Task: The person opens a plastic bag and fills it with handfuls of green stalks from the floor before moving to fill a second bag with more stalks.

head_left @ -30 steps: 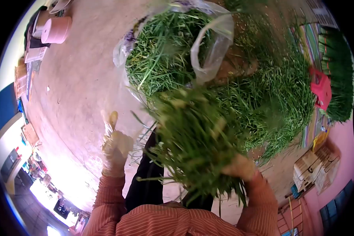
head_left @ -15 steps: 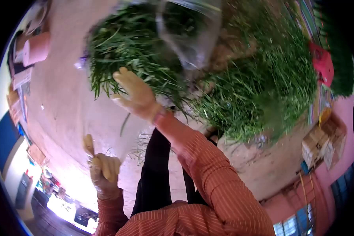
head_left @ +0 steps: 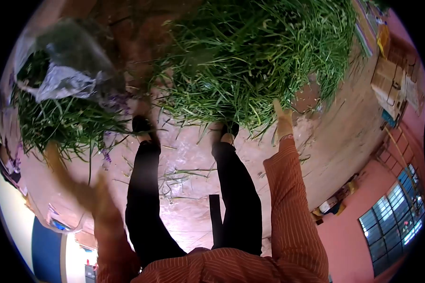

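My left hand (head_left: pixel 78 186), gloved and blurred by motion, is at the lower left, below a heap of cut grass (head_left: pixel 61 122). Its fingers look stretched out with the thumb apart, and I see nothing held. Over that heap lies a crumpled clear plastic bag (head_left: pixel 68 82). My right hand (head_left: pixel 283 121), in a pale glove, reaches the near edge of a larger grass pile (head_left: pixel 255 56). The thumb and a finger look apart there; the other fingertips are hidden by the blades.
My feet stand on the pinkish floor (head_left: pixel 189 141) between the hands, with loose grass blades around them. Cardboard boxes (head_left: pixel 387 82) stand at the right, near a pink wall (head_left: pixel 349 226) with a barred window (head_left: pixel 394 207). Purple flower-like bits (head_left: pixel 115 101) show at the left heap.
My view has turned right. The right hand has moved from the left heap to the larger pile's near edge. The left hand, earlier closed, now looks spread near the left heap.
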Tool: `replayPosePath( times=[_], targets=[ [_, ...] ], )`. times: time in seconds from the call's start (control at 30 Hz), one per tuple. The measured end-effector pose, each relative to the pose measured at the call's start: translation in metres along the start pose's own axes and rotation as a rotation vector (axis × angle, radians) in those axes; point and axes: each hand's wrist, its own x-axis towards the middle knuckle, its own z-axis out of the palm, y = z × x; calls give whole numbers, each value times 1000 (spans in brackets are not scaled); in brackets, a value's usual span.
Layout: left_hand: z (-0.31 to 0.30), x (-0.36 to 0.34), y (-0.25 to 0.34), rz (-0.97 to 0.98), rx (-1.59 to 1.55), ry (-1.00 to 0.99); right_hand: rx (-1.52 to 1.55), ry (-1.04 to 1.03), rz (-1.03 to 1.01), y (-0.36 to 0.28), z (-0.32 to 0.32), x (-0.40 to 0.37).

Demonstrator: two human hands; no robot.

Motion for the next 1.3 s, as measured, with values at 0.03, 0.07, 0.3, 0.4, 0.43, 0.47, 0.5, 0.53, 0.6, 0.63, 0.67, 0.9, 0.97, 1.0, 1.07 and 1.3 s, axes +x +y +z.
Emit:
replayPosePath(
  times=[0.03,0.07,0.3,0.4,0.43,0.47,0.5,0.53,0.6,0.63,0.67,0.9,0.97,1.0,1.07,1.3],
  targets=[
    [48,14,2,97,37,-139,-107,-101,-82,17,4,16],
    [99,27,-11,110,-33,-222,-46,-58,-62,24,14,34],
    [356,45,-80,-54,176,-472,316,-41,108,-8,51,114],
    [388,47,-65,-507,-76,-511,501,-34,44,24,92,148],
    [399,43,-71,-645,-305,-575,506,-34,-14,8,85,140],
    [405,41,-74,-782,-535,-633,513,-34,-73,-10,78,131],
    [393,40,-55,-859,-842,-670,792,-50,42,-56,53,99],
    [386,38,-46,-783,-897,-733,1074,-68,158,-82,38,80],
    [384,23,-30,-658,-910,-751,1046,-31,194,-91,37,69],
    [369,23,-7,-608,-931,-784,1096,-54,119,-111,27,48],
    [348,24,21,-558,-955,-820,1140,-73,44,-125,14,29],
    [202,24,125,-203,-917,-763,887,-127,-156,-153,-50,-69],
    [183,23,139,-197,-888,-785,876,-159,-195,-160,-52,-81],
    [181,21,142,-199,-829,-813,863,-193,-220,-162,-50,-90],
    [181,29,142,-173,-780,-784,888,-251,-238,-171,-45,-90],
    [219,25,113,-206,-597,-883,1272,-641,-134,-179,-40,-95]
  ],
)
